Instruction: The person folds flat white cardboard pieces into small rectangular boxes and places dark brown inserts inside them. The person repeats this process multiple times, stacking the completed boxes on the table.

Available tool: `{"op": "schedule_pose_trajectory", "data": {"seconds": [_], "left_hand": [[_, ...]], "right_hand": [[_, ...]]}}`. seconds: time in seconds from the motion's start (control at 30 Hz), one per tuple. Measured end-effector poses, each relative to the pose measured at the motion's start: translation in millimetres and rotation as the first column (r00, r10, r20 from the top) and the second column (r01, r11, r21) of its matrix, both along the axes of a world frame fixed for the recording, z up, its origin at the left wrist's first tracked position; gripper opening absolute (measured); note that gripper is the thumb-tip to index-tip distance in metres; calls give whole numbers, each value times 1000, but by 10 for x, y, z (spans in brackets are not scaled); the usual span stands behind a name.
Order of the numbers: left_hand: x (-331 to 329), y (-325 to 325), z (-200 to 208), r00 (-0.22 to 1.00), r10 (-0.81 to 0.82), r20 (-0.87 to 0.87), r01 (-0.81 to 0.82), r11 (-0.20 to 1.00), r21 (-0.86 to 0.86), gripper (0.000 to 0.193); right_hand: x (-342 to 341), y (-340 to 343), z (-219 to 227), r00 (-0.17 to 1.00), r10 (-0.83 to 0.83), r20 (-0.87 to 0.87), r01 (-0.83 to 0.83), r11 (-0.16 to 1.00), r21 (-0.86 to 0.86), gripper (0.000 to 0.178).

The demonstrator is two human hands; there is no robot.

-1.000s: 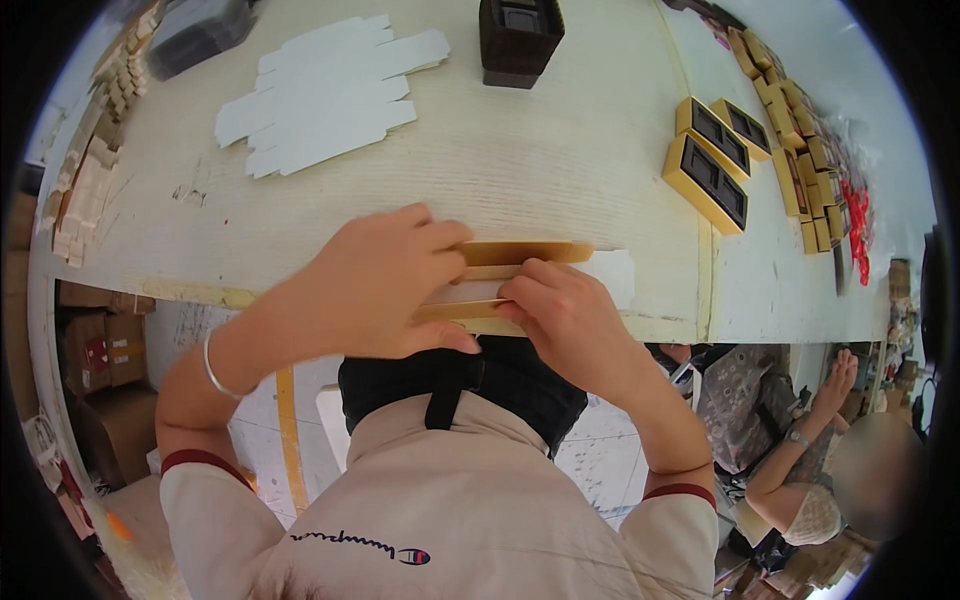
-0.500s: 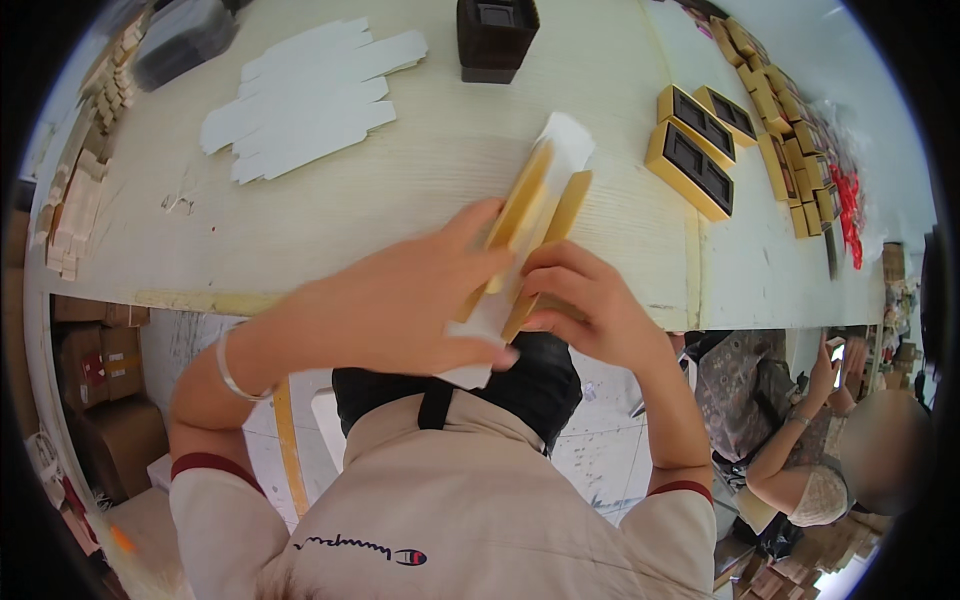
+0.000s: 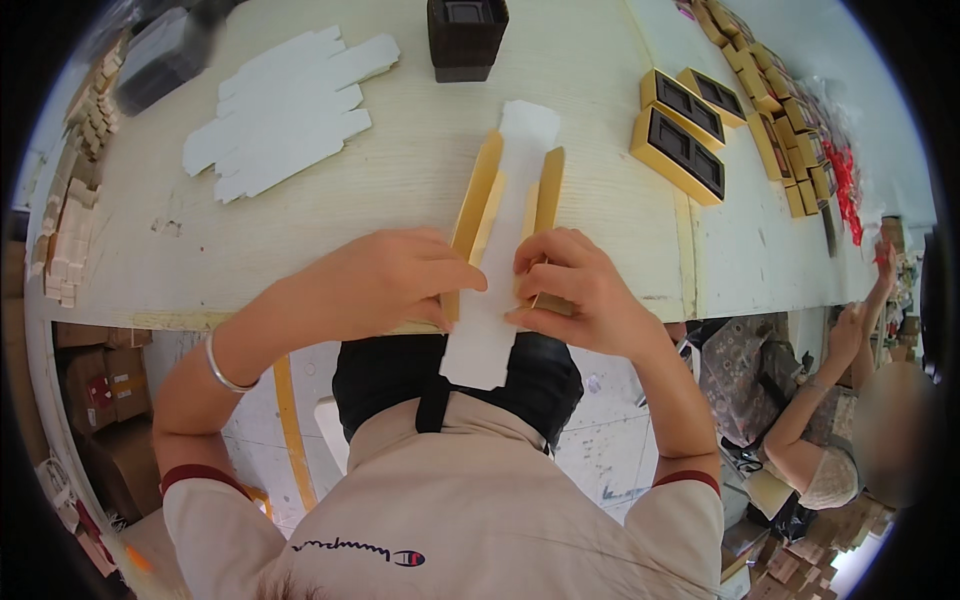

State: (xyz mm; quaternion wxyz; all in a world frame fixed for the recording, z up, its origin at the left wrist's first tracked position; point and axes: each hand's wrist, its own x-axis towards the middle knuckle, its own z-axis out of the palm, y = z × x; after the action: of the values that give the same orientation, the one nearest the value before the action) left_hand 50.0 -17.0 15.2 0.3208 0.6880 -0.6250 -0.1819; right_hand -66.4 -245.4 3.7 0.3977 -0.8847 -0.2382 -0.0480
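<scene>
Between my hands lies a partly folded carton [image 3: 510,220], white inside and gold outside, its long side walls standing up and a flat white flap at each end. Its near end juts over the table's front edge above my lap. My left hand [image 3: 390,280] grips the left gold wall near its lower end, thumb and fingers on either side. On the right wall, the curled fingers of my right hand [image 3: 575,290] pinch the gold card. Flat white carton blanks [image 3: 280,120] lie stacked to the left, beyond my left hand.
At the far middle stands a stack of dark plastic trays [image 3: 467,38]. Gold boxes with dark inserts [image 3: 680,160] sit at the right, with rows of more gold boxes [image 3: 790,140] behind. Pale folded pieces [image 3: 75,230] line the left edge. Another person [image 3: 815,430] is at the right.
The carton has turned from a slant to nearly straight away from me, and its gold walls stand wider apart. My left hand has drawn back to the left wall. The other person has raised a hand.
</scene>
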Motion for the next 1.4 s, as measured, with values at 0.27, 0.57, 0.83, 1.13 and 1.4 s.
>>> {"op": "schedule_pose_trajectory", "data": {"seconds": [0.27,0.57,0.83,1.13,1.4], "left_hand": [[-335,-214,-208,973,226,-34,-228,946,-231,25],[-439,-160,-245,944,322,-69,-329,912,-244,16],[-416,-136,-237,949,304,-83,-315,922,-226,11],[-370,-137,-158,887,402,-229,-430,898,-90,7],[-206,-45,-1,680,297,-670,-308,946,106,34]], "right_hand": [[-70,140,-27,995,-80,-65,82,996,38,20],[-107,180,9,939,-76,-336,188,931,313,22],[-49,210,73,910,-54,-412,172,951,257,18],[-435,346,-137,929,-64,364,212,899,-383,24],[-179,398,-200,899,-283,334,259,959,114,23]]}}
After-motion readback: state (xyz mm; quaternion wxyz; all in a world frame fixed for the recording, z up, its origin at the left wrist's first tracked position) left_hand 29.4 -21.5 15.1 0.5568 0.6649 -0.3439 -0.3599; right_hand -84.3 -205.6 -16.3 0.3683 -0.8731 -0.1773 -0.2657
